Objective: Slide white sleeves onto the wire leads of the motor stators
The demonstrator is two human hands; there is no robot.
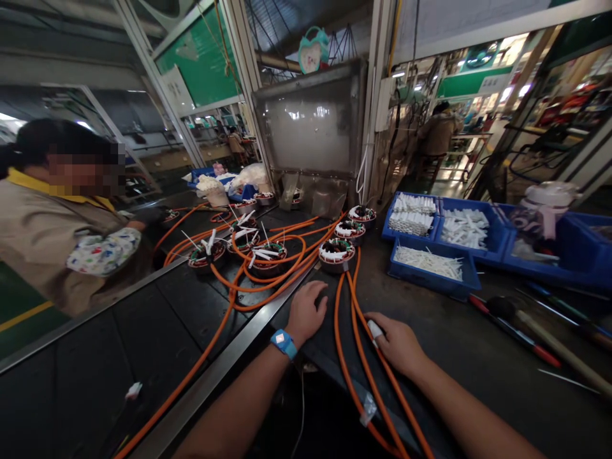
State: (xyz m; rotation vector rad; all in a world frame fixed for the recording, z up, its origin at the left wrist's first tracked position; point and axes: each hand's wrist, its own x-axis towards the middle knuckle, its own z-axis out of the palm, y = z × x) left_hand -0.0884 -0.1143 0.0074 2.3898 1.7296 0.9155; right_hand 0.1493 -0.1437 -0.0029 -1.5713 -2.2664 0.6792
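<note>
My left hand [308, 311] is just above the dark worktop, fingers loosely curled and apart, with nothing in it. A blue band [284, 343] is on that wrist. On the right, my right hand [399, 343] lies beside the orange cables [361, 338], fingertips close to the nearest one; I cannot tell if they touch it. Its fingers look extended and loose, one with a white wrap [375, 329]. Beyond both hands sits a round motor stator [336, 253] with copper windings and white sleeves. Two more stators [349, 231] stand behind it in a row.
Left of a metal rail [258, 325], more stators [268, 254] lie among coiled orange cable. Blue bins [433, 271] of white tubes stand right, near a mallet [549, 338] and red-handled tools [514, 331]. A co-worker [62, 217] is at the left. A metal box [310, 121] rises behind.
</note>
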